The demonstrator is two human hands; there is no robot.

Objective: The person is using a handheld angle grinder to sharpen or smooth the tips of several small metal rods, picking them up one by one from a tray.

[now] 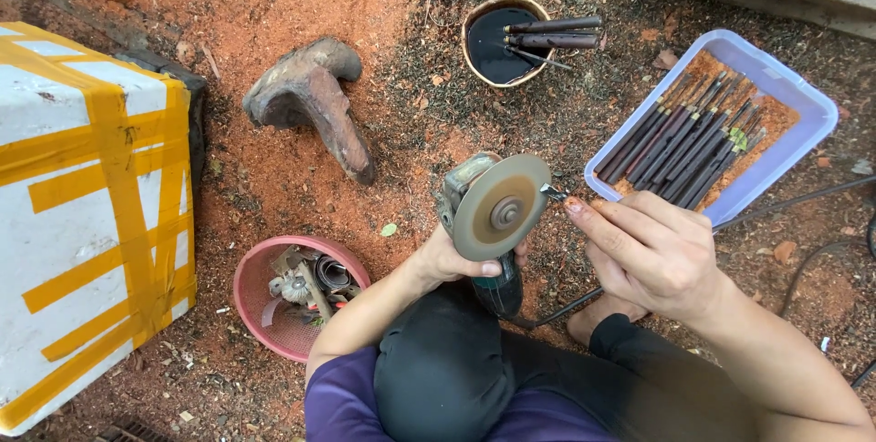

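While our left hand (456,264) wraps closed around the angle grinder (488,214), our right-hand fingers (607,228) pinch a chisel tip (553,193) against its disc, with many chisels unsharpened in the lilac tray (803,86) beside it.

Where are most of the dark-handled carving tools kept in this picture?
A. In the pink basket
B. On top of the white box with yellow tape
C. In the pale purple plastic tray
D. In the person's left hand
C: a row of dark-handled tools lies in the pale purple tray, right of the grinder disc.
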